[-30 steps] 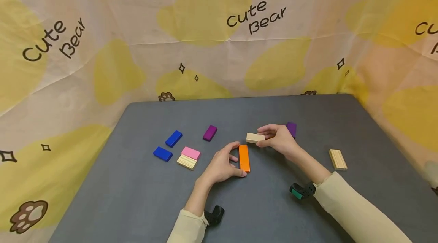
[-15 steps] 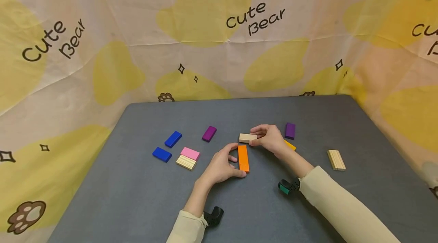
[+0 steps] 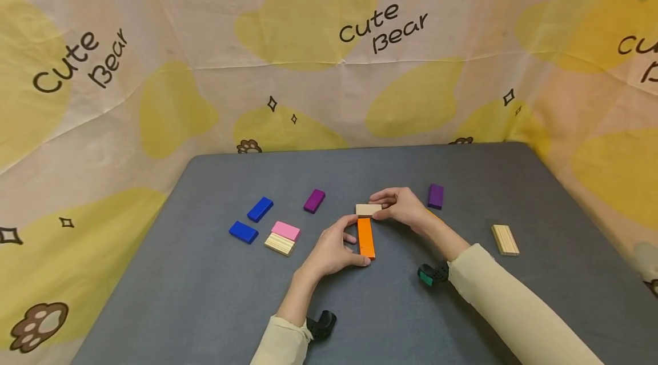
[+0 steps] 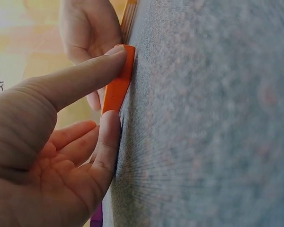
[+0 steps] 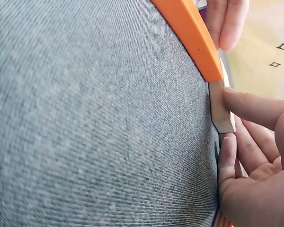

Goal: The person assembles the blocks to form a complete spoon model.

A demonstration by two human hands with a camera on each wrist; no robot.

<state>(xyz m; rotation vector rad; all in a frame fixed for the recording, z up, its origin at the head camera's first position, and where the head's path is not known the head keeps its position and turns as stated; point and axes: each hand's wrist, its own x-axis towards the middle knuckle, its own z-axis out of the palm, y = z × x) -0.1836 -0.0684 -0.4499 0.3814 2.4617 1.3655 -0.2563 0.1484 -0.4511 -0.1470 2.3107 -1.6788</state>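
My left hand (image 3: pixel 329 246) holds an orange block (image 3: pixel 365 238) lengthwise on the grey table, thumb at its near end and a fingertip at its far end. A plain wooden block (image 3: pixel 367 210) lies crosswise at the orange block's far end. My right hand (image 3: pixel 403 208) pinches the right part of this wooden block between thumb and fingers. In the right wrist view the wooden block (image 5: pixel 220 106) sits right against the end of the orange block (image 5: pixel 191 38). From the left wrist, the thumb and a finger span the orange block (image 4: pixel 118 85).
Left of the hands lie two blue blocks (image 3: pixel 244 232), a magenta block (image 3: pixel 315 201), a pink block (image 3: pixel 285 231) and a wooden piece (image 3: pixel 280 244) beside it. To the right are a purple block (image 3: pixel 435 196), another wooden piece (image 3: pixel 506 240) and a yellow block (image 3: pixel 434 215) mostly hidden by the right wrist.
My right hand has moved left with the wooden block, bringing it to the far end of the orange block. The left hand keeps its hold on the orange block.
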